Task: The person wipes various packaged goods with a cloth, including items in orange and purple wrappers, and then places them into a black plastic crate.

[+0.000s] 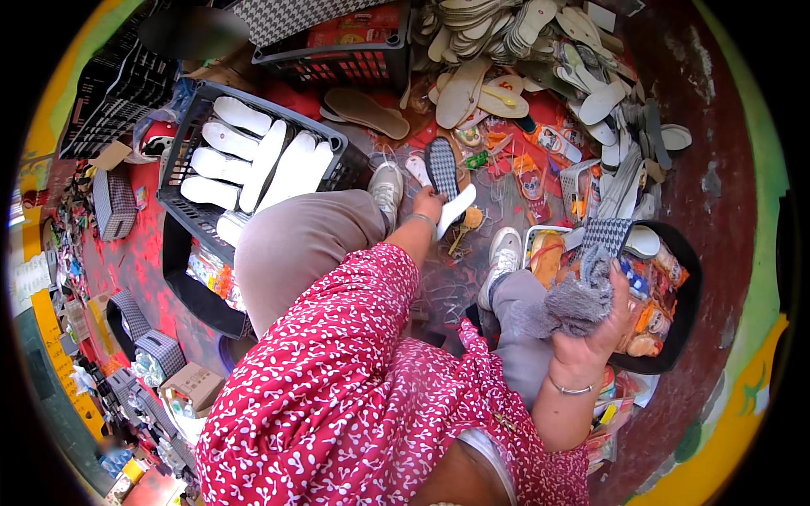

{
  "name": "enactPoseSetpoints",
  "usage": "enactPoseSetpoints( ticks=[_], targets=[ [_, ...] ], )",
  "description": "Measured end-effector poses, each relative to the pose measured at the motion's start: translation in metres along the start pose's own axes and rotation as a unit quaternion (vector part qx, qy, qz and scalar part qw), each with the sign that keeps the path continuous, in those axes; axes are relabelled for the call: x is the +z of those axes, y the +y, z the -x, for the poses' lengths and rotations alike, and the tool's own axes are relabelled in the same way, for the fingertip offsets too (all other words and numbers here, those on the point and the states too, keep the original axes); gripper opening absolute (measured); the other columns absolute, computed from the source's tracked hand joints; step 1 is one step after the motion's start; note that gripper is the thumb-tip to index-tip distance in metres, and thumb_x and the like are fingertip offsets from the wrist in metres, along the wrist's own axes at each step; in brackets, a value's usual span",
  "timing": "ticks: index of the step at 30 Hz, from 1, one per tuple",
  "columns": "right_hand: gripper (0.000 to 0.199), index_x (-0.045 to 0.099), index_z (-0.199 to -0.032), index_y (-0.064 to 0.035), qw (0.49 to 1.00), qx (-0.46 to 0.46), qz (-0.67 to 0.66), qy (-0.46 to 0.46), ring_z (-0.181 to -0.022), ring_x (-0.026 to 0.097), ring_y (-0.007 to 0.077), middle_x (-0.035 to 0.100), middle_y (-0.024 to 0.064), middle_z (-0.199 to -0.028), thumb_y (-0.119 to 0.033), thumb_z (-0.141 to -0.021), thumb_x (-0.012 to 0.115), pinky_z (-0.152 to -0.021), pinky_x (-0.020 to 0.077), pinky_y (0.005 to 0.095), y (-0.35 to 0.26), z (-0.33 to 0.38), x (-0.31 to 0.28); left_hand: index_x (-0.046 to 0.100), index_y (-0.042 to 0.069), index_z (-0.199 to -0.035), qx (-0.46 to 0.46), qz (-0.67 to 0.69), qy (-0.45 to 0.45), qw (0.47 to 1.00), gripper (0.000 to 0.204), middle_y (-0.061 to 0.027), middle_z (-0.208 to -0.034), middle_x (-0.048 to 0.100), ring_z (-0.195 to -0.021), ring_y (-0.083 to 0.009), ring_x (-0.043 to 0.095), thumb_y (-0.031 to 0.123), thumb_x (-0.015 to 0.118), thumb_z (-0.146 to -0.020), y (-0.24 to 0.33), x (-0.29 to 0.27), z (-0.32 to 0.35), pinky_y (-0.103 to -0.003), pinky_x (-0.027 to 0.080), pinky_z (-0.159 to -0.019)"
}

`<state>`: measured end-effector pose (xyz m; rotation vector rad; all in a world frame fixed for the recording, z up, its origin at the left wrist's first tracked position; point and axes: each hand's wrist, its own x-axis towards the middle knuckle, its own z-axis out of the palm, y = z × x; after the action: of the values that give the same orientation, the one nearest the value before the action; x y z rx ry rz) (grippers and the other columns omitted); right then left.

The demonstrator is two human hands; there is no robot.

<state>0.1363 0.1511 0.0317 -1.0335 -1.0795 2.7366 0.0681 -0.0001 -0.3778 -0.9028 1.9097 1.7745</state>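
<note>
My left hand (429,204) reaches down between my shoes, its fingers closed at the lower end of a black-and-white houndstooth insole (440,167). A white insole (458,209) lies right against that hand; whether the fingers hold it too, I cannot tell. At the right, my raised right hand (601,333) is wrapped round a crumpled grey cloth (578,299) above my knee. Just behind the cloth, a houndstooth piece (606,234) rests on a black tub (688,312) of packaged goods.
A black crate (337,173) of white insoles stands at the left, with another crate (371,63) behind it. Loose soles pile up (489,34) at the far right. Packets and a yellow-handled tool (460,240) lie on the floor. My shoes (504,261) flank the work area.
</note>
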Motion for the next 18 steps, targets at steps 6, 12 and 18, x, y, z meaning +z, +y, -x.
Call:
enactPoseSetpoints(
  ticks=[6, 12, 18],
  targets=[
    [0.020, 0.059, -0.095, -0.0051, 1.000, 0.012, -0.023, -0.003, -0.080, 0.061, 0.0214, 0.064, 0.0076, -0.088, -0.022, -0.085, 0.055, -0.072, 0.0500, 0.0368, 0.005, 0.007, 0.008, 0.051, 0.002, -0.081, 0.015, 0.140, 0.047, 0.989, 0.014, -0.0099, -0.071, 0.055, -0.060, -0.0223, 0.053, 0.012, 0.060, -0.082, 0.042, -0.020, -0.063, -0.039, 0.044, -0.054],
    [0.021, 0.060, -0.095, -0.0051, 0.999, 0.022, -0.006, 0.035, -0.078, 0.061, 0.0213, 0.064, 0.0072, -0.088, -0.022, -0.085, 0.056, -0.071, 0.0503, 0.0375, 0.008, 0.010, 0.017, 0.053, 0.006, -0.091, -0.069, 0.384, 0.106, 0.915, 0.010, -0.0078, -0.066, 0.054, -0.053, -0.0191, 0.054, 0.016, 0.050, -0.088, 0.102, -0.075, -0.122, -0.030, 0.041, -0.043],
    [0.021, 0.059, -0.096, -0.0043, 1.000, 0.004, -0.009, 0.023, -0.078, 0.061, 0.0215, 0.064, 0.0079, -0.089, -0.022, -0.085, 0.055, -0.072, 0.0498, 0.0375, 0.012, 0.014, 0.016, 0.057, 0.005, -0.087, -0.101, 0.327, 0.089, 0.935, 0.016, -0.0068, -0.070, 0.058, -0.052, -0.0188, 0.055, 0.016, 0.045, -0.089, 0.106, -0.078, -0.108, -0.029, 0.047, -0.050]
  ],
)
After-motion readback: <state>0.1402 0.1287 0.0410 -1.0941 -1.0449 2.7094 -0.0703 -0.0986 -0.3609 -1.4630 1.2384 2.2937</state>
